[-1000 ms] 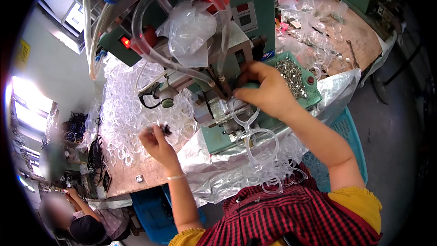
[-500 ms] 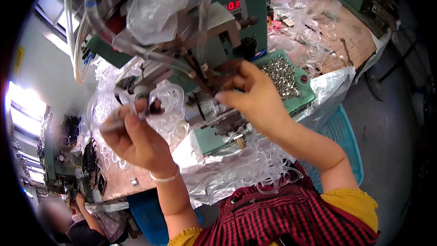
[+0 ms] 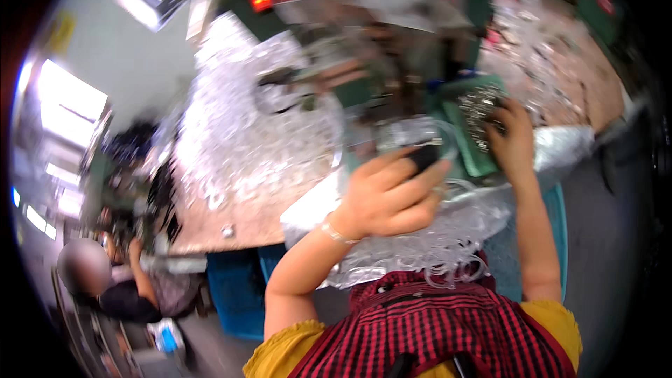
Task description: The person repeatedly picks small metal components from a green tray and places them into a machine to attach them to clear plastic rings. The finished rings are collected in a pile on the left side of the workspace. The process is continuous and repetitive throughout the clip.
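Observation:
My left hand [image 3: 392, 196] is in front of the green bench machine [image 3: 353, 91], its fingers closed on a loop of clear plastic tubing [image 3: 453, 141]. Something black [image 3: 423, 158] shows at those fingertips; blur hides its exact form. Farther right, my right hand [image 3: 516, 141] reaches into a green tray [image 3: 478, 162] of small shiny metal parts [image 3: 479, 108]. Its fingers are bent down among the parts, with dark tips, and whatever they pinch is hidden.
A large heap of clear tubing loops [image 3: 259, 140] covers the bench on the left. More loops [image 3: 448, 238] lie on the foil-covered front edge [image 3: 308, 210]. Blue crates [image 3: 234, 294] stand below. A seated person [image 3: 133, 294] works at far left.
My right hand has left the machine for the metal parts tray. My left hand has swung right, to the machine's front. The whole view has shifted and blurred.

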Available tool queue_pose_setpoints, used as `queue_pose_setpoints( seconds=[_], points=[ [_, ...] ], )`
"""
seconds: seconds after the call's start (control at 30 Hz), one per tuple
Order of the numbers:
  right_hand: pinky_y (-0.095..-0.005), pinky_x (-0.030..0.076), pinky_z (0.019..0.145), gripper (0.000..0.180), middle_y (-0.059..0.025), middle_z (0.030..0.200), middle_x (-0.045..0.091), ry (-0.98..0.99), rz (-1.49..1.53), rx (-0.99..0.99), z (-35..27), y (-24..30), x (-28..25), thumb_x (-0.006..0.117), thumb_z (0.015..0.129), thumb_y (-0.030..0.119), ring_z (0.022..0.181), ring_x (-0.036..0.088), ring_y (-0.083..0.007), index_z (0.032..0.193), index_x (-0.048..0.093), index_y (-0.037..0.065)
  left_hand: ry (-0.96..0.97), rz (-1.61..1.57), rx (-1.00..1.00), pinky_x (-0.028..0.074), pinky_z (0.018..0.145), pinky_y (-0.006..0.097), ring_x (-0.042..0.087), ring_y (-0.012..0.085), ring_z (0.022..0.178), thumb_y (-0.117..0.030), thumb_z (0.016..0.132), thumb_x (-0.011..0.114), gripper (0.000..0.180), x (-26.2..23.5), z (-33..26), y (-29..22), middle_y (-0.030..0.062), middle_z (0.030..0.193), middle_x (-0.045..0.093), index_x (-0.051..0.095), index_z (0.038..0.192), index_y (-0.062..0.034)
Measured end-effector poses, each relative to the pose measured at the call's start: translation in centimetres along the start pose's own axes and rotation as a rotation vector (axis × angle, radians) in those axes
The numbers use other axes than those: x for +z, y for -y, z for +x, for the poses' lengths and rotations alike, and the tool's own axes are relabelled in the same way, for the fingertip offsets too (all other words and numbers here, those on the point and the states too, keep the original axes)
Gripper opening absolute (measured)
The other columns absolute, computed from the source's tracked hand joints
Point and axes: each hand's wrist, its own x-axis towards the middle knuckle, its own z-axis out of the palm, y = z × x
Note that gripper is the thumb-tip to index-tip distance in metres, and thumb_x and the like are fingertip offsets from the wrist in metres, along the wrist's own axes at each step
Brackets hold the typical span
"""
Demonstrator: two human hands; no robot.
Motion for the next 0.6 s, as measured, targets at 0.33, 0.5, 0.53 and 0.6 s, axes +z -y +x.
queue_pose_setpoints(
  seconds=[0.33, 0.5, 0.53, 0.6],
  points=[
    [-0.0318, 0.050, 0.082, 0.013, -0.0112, 0.095, 0.070, -0.093, 0.270, 0.174, -0.5, 1.2, -1.0, 0.066, 0.087, 0.006, 0.088, 0.066, -0.0221, 0.099, 0.068, 0.000, 0.273, 0.369, -0.660, 0.053, 0.093, 0.044, 0.068, 0.0283, 0.098, -0.013, 0.078, 0.075, 0.012, -5.4, -5.8, -6.0, 0.0102, 0.107, 0.072, 0.069, 0.087, -0.0073],
    [-0.0271, 0.049, 0.080, 0.013, -0.0061, 0.089, 0.068, -0.057, 0.418, 0.206, 0.3, 2.2, -2.0, 0.065, 0.085, 0.006, 0.083, 0.063, -0.0139, 0.097, 0.067, 0.001, -0.471, 0.778, -0.952, 0.048, 0.095, 0.036, 0.062, 0.0268, 0.101, 0.005, 0.086, 0.062, 0.023, -15.9, -14.6, 1.1, 0.0148, 0.113, 0.067, 0.063, 0.109, 0.0034],
    [-0.0273, 0.049, 0.080, 0.013, -0.0067, 0.090, 0.069, -0.034, 0.472, 0.220, 0.6, 2.3, -1.5, 0.065, 0.084, 0.006, 0.083, 0.063, -0.0141, 0.096, 0.067, 0.002, -0.532, 0.835, -1.011, 0.052, 0.087, 0.030, 0.064, 0.0196, 0.098, 0.001, 0.095, 0.056, 0.014, -17.1, -14.9, 2.4, 0.0116, 0.115, 0.067, 0.065, 0.106, 0.0031],
    [-0.0273, 0.050, 0.078, 0.014, -0.0077, 0.090, 0.070, -0.029, 0.483, 0.166, 1.5, 3.5, -1.0, 0.065, 0.082, 0.006, 0.083, 0.065, -0.0150, 0.095, 0.068, 0.001, -0.299, 0.934, -1.109, 0.045, 0.097, 0.039, 0.059, 0.0279, 0.110, -0.004, 0.085, 0.067, 0.021, -19.9, -18.4, 4.8, 0.0149, 0.122, 0.063, 0.066, 0.105, 0.0008]
  ],
)
